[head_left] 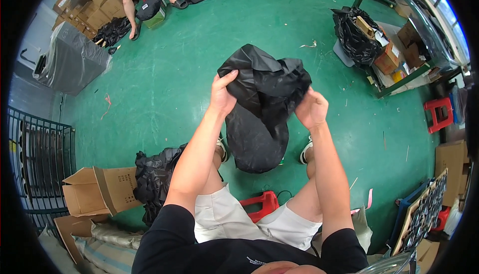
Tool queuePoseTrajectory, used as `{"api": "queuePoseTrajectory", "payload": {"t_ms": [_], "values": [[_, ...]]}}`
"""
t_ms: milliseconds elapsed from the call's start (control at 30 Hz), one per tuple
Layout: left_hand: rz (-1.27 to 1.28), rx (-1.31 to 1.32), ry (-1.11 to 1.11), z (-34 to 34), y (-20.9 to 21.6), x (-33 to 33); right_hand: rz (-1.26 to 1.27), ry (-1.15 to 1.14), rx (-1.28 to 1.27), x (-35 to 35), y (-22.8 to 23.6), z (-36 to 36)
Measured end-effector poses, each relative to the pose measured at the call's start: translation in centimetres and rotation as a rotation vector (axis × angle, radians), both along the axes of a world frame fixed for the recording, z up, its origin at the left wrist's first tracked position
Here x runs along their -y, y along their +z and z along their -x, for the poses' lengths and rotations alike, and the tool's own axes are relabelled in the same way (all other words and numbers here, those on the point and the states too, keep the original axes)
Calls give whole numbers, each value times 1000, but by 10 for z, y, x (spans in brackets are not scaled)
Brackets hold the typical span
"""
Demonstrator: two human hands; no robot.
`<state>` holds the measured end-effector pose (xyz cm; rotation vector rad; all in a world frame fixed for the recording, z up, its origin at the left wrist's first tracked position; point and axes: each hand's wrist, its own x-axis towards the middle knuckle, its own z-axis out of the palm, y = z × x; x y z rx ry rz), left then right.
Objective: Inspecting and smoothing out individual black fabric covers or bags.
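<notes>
Pinching the left edge of the black fabric (pixel 259 142) with the left hand (pixel 223 93), thumb in front and fingers behind, probably to stop the upper folds slumping. Meeting the right edge with the right hand (pixel 313 108), half curled; impossible to tell whether pinching or only steadying, with fingertips hidden and blurred. Holding the fabric mid-scene, beyond the knees, seemingly for equal reach from both arms; unclear whether touching the floor (pixel 189 59) underneath. Sitting low, apparently on the red stool (pixel 269 205) partly visible between the thighs, perhaps for easy work near the floor. Having at near left a crumpled bag (pixel 155 174) just beside an open box (pixel 82 199), likely for convenience.
</notes>
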<state>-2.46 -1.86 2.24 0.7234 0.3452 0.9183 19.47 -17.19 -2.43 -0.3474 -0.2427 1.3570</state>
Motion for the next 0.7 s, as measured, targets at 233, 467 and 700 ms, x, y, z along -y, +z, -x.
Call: {"api": "queuePoseTrajectory", "payload": {"t_ms": [233, 467, 700], "values": [[203, 69, -167, -1, 4, -5, 164, -88, 265, -2, 26, 8], [132, -297, -45, -11, -14, 1, 140, -582, 1235, -4, -4, 11], [-78, -399, -199, -21, -3, 22, 128, -213, 1098, -3, -13, 40]]}}
